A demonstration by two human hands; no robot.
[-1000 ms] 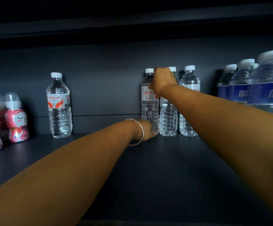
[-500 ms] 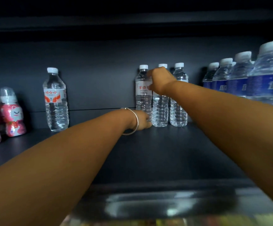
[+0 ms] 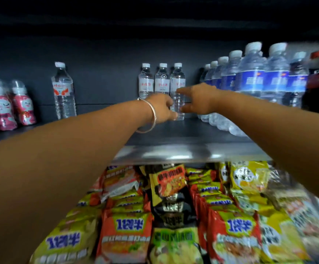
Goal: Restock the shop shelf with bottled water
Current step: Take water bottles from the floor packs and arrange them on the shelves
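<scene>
Three clear water bottles with white caps and white labels stand side by side at the back of the dark shelf [image 3: 175, 133]: the left bottle [image 3: 146, 80], the middle bottle [image 3: 162, 80] and the right bottle [image 3: 177, 79]. My left hand [image 3: 161, 109], with a silver bangle on the wrist, hangs in front of their lower halves with fingers loosely curled, holding nothing. My right hand [image 3: 197, 100] is spread in front of the right bottle, with the forefinger and thumb apart on either side of it. Whether either hand touches a bottle is unclear.
A lone water bottle with a red-orange label [image 3: 63, 92] stands to the left, and pink drink bottles [image 3: 21, 103] stand further left. Rows of blue-labelled water bottles [image 3: 250, 79] fill the right side. Below the metal shelf edge [image 3: 183, 154] lie stacked noodle packets [image 3: 128, 231].
My right hand has let go of the middle bottle's neck and dropped to the right, fingers spread. The view has pulled back and tilted down, showing the noodle packets below.
</scene>
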